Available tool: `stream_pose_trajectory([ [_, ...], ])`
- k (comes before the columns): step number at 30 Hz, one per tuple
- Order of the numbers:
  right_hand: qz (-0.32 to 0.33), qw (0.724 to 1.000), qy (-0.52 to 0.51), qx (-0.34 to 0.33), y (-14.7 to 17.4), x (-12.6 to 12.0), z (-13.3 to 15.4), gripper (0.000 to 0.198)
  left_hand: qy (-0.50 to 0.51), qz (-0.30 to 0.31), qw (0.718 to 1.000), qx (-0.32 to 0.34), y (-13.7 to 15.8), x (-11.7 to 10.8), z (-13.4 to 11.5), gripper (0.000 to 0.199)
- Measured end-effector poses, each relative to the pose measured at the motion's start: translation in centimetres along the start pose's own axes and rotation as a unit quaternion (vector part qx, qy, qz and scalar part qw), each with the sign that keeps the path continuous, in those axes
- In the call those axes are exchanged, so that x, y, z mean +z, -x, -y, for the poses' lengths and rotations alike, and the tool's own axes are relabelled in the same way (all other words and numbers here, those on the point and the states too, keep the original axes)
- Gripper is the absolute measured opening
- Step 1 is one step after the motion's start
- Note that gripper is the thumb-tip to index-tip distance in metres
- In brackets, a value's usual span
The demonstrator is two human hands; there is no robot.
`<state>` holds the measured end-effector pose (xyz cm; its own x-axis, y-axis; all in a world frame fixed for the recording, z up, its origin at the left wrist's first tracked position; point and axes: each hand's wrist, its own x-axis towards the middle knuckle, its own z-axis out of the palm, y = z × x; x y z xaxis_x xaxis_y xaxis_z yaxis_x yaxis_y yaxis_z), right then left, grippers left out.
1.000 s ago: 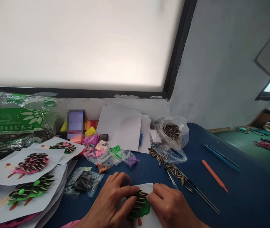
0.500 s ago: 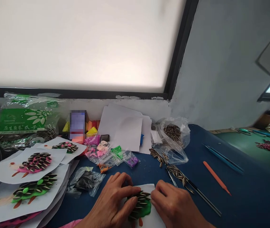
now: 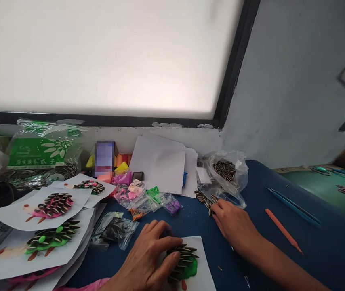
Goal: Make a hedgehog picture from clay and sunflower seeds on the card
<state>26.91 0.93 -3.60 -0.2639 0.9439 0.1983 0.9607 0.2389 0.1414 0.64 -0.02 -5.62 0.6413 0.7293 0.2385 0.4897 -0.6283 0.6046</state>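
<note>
My left hand [image 3: 148,256] rests over a small white sheet [image 3: 204,258] at the bottom middle. Its thumb and index finger press on either side of the striped seeds on a green clay hedgehog [image 3: 192,268], partly hiding it. Brown clay feet show below the green body. Farther up and to the right, my right hand [image 3: 234,226] reaches onto a loose pile of sunflower seeds [image 3: 203,198]. Its fingers are closed together on seeds at the pile's right side, and the fingertips are partly hidden.
Finished hedgehog pictures [image 3: 54,206] lie stacked at left, before a green seed bag [image 3: 33,151]. Clay packets [image 3: 133,190], blank paper [image 3: 160,165] and an open bag of seeds [image 3: 225,171] stand along the wall. An orange tool [image 3: 284,231] and blue tweezers [image 3: 296,208] lie at right.
My right hand has left the hedgehog's right side and moved up and right to the seed pile. My left hand stays on the hedgehog. The view has shifted slightly.
</note>
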Motion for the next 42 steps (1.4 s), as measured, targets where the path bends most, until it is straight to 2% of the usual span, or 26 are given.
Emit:
stream_pose_trajectory([
  [5,0.01,1.0,-0.01,-0.005,-0.4,-0.5,0.4,0.022,0.009,-0.002,1.0,-0.004,0.0,0.0,-0.1,0.038],
  [11,0.01,0.999,0.036,-0.005,-0.7,0.1,0.4,0.019,0.004,-0.003,1.0,0.001,0.0,0.0,-0.1,0.036],
  [18,-0.132,0.989,0.053,-0.052,-1.0,-0.1,-0.1,0.023,0.011,-0.012,1.0,0.006,0.1,0.3,0.1,0.038],
  [23,-0.187,0.979,-0.054,-0.061,0.6,-1.0,1.2,0.024,0.018,-0.012,1.0,0.004,0.0,0.4,0.2,0.034],
  [26,-0.161,0.978,-0.108,-0.072,2.3,-1.1,2.4,0.024,0.018,-0.007,1.0,0.002,-0.1,0.3,0.1,0.034],
  [34,-0.03,0.975,-0.207,-0.077,5.7,-1.0,3.8,0.019,0.019,0.006,1.0,-0.023,0.0,0.0,-0.2,0.033],
  [42,-0.004,0.966,-0.248,-0.069,6.3,-0.7,4.4,0.02,0.017,-0.004,1.0,-0.009,0.1,0.3,0.1,0.033],
])
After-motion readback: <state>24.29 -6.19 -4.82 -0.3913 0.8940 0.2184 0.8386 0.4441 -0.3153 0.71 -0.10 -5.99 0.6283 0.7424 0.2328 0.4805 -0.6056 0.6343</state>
